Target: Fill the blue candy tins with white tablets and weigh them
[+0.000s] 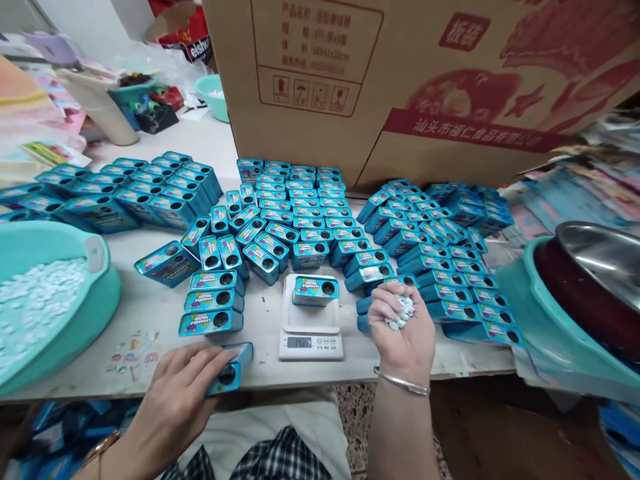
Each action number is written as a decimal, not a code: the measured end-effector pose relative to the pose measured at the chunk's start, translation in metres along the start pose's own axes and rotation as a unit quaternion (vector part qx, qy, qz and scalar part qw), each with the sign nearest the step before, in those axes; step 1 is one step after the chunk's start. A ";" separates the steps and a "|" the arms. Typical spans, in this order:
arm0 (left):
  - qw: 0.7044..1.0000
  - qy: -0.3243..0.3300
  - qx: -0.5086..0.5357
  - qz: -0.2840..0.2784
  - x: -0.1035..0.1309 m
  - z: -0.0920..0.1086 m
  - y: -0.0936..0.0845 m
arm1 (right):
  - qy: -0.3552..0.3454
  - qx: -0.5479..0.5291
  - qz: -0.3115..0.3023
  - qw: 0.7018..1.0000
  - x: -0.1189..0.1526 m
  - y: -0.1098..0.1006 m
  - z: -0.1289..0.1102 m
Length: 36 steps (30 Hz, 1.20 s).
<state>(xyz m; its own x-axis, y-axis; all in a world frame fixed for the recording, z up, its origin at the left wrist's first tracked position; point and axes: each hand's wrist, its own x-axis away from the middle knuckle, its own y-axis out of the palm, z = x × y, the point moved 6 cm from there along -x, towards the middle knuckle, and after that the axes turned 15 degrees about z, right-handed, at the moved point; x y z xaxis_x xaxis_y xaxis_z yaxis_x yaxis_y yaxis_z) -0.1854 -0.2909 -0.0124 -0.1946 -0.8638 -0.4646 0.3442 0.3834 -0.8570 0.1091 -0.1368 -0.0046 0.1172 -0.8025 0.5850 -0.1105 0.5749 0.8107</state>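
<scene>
My left hand [187, 380] is wrapped round a blue tin [231, 375] at the table's front edge, its dark round opening turned toward me. Palm up, my right hand [403, 327] cups a small heap of pale candies [401, 312] in curled fingers. Between the hands lies a white digital scale [311, 345], with one blue tin [315, 290] standing on its plate. Three tins [213, 300] are lined up just beyond my left hand. Many more tins [310, 220] stand in rows behind the scale and beyond my right hand.
At the left is a turquoise basin [105, 293] of pale candies. A large cardboard box [320, 140] stands behind the tins. Stacked bowls [600, 267] sit in another turquoise basin [530, 293] at the right. More blue tins [55, 433] lie below the table at lower left.
</scene>
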 end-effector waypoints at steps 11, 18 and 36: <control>0.998 -0.041 0.023 0.052 -0.038 0.001 -0.017 | -0.016 0.061 -0.015 0.998 -0.005 0.006 0.010; 0.984 0.033 0.173 -0.016 -0.147 0.037 0.010 | -0.135 0.140 -0.016 0.981 -0.016 0.037 0.025; 0.950 -0.036 0.287 -0.120 -0.192 0.056 0.083 | -0.081 0.144 -0.049 0.985 -0.039 0.046 0.041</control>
<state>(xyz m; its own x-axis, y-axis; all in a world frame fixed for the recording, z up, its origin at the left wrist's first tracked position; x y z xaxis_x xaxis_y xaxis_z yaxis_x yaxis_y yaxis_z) -0.0681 -0.1118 0.0186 -0.2739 -0.9319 -0.2376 0.7464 -0.0502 -0.6636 0.0586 -0.0854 0.0088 -0.0162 -0.8799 0.4749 -0.3840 0.4440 0.8095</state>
